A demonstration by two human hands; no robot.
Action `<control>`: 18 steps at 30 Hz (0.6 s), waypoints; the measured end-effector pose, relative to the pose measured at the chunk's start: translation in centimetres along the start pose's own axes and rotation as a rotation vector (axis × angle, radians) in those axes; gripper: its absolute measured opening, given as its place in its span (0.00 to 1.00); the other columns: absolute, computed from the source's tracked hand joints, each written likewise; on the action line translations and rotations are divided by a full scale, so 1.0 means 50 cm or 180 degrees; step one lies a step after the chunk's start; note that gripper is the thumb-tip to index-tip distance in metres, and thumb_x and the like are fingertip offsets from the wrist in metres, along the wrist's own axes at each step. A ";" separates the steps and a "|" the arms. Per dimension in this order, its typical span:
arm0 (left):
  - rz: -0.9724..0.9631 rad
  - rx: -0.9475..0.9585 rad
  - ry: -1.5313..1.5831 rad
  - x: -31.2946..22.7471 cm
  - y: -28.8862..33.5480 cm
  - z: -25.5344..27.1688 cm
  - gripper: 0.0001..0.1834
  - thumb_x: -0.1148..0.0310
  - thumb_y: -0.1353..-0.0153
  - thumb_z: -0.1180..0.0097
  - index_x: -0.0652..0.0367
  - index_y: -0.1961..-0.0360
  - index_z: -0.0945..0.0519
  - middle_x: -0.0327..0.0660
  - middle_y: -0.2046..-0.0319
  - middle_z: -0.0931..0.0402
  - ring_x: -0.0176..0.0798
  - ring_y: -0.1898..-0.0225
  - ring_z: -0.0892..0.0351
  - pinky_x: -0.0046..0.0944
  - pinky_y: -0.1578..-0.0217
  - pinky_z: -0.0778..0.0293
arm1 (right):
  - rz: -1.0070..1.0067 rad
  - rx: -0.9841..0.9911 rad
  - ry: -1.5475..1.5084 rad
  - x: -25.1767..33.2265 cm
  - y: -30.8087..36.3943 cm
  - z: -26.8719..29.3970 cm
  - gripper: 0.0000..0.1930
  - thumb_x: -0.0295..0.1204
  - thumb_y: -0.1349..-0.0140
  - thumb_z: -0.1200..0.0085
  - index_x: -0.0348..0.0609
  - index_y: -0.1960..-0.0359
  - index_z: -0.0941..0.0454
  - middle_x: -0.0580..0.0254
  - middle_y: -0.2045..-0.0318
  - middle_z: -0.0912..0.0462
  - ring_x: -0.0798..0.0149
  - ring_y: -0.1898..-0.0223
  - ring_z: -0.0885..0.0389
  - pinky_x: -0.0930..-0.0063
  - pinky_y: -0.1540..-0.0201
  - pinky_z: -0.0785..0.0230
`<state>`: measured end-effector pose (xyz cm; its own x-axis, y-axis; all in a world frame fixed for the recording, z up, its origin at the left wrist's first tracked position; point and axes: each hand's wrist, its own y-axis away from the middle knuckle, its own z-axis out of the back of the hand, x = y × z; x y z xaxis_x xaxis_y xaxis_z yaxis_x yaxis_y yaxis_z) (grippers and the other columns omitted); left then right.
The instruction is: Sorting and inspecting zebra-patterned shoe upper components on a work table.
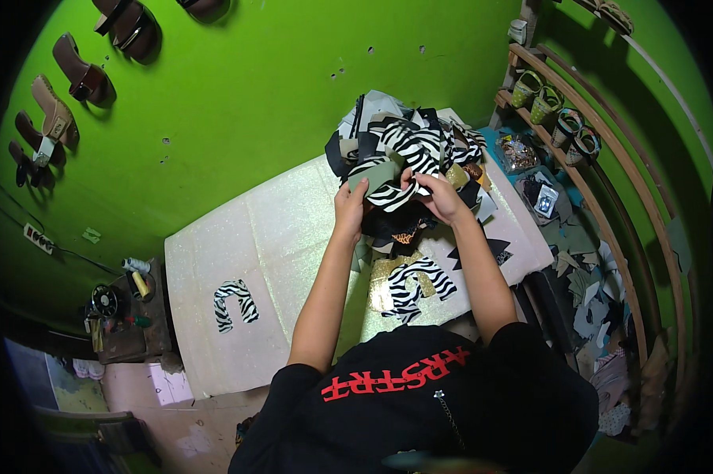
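My left hand pinches a grey-green material piece at the left side of a heap. Opposite it, the fingers of my right hand are closed on a zebra-striped material piece, which curls between both hands. Behind them rises the heap of scraps, in black, white, grey, gold and zebra stripes. Several U-shaped zebra-striped cutouts lie close to my body, beside a gold glittery piece. A single U-shaped zebra cutout rests farther left on the pale table covering.
Sandals hang on the green wall at left. A sewing machine with thread spools stands left of the table. On the right, a wooden rack holds small shoes. Bags and loose scraps lie below it.
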<state>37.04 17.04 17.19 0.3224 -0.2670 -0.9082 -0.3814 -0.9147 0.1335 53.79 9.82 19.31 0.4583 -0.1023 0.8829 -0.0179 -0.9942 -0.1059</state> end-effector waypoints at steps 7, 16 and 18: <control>-0.0509 -0.0547 -0.1499 0.057 -0.003 0.039 0.13 0.61 0.47 0.41 0.60 0.78 0.26 0.33 0.82 0.30 0.23 0.81 0.36 0.25 0.81 0.40 | -0.0239 -0.0326 0.0448 0.020 0.044 -0.020 0.15 0.29 0.39 0.63 0.34 0.58 0.26 0.62 0.68 0.22 0.70 0.62 0.24 0.78 0.58 0.31; -0.0597 -0.0767 -0.1335 0.054 0.003 0.062 0.17 0.60 0.47 0.41 0.54 0.83 0.34 0.31 0.84 0.35 0.24 0.85 0.37 0.25 0.84 0.35 | -0.0275 0.0369 0.1106 0.081 0.116 -0.034 0.18 0.27 0.41 0.61 0.30 0.50 0.33 0.53 0.68 0.20 0.68 0.63 0.23 0.78 0.57 0.32; -0.0591 -0.0914 -0.1022 0.043 0.005 0.054 0.17 0.61 0.46 0.42 0.54 0.82 0.35 0.31 0.84 0.35 0.24 0.85 0.38 0.26 0.84 0.34 | -0.0524 0.0690 0.1174 0.096 0.134 -0.027 0.14 0.25 0.43 0.57 0.32 0.56 0.29 0.57 0.71 0.19 0.72 0.64 0.24 0.81 0.59 0.34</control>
<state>35.32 17.04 14.19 0.0610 -0.0248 -0.9978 -0.0727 -0.9971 0.0203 54.69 2.62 23.46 0.0917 0.0126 0.9957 0.2329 -0.9725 -0.0092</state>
